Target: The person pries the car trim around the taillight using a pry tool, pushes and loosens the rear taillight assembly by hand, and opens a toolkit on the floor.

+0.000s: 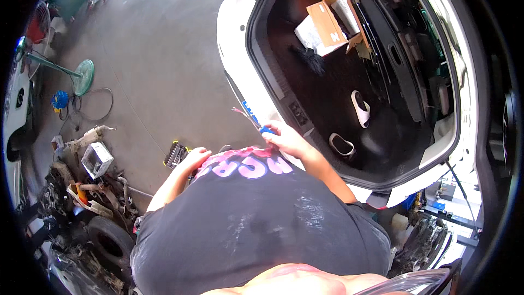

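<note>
Fingers (274, 133) of the right hand (286, 141) pinch a small blue object (267, 130).
Mid-frame, beside the open car boot (338, 98); left hand (192, 159) loosely curled, empty.

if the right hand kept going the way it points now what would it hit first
Probably the white car's rear edge by the open trunk. The right hand, holding a small blue thing, points up-left at it, where thin pink wires stick out. Depth is unclear.

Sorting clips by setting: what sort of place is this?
Most likely a car repair garage. A white car stands with its boot open on a bare concrete floor, and worn engine parts and a tyre lie heaped nearby.
</note>
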Demonstrator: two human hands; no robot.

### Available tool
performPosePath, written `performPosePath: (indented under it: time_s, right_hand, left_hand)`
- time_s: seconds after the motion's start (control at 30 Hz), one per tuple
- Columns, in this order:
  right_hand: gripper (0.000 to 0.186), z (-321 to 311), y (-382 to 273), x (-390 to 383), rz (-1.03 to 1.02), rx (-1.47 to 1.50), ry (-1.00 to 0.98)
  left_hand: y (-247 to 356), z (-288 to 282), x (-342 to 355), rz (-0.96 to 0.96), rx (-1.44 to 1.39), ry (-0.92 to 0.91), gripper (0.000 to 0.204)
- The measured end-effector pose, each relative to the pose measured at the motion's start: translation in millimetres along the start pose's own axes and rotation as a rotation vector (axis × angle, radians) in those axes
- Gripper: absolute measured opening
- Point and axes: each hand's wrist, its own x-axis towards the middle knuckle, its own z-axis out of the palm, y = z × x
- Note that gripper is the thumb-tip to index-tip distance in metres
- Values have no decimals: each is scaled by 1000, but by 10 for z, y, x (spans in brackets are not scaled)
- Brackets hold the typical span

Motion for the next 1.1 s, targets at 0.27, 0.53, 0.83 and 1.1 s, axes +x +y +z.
performPosePath:
  time_s: [0.27,0.53,0.83,1.1]
  right_hand:
    - [37,-1111,1016,799,358,-618,282]
    - [32,-1459,1452,2022,194,-105,45]
    - [38,-1420,-983,3065,269,-489,203]
    - [35,-1206,-1186,3682,243,-327,242]
  left_hand:
    - [328,-561,215,-52,182,129,47]
    - [399,-1492,1043,-174,-227,220,43]
    - [-36,-2214,1502,-289,-116,487,54]
    - [-975,-2678,2496,-380,-354,12,97]
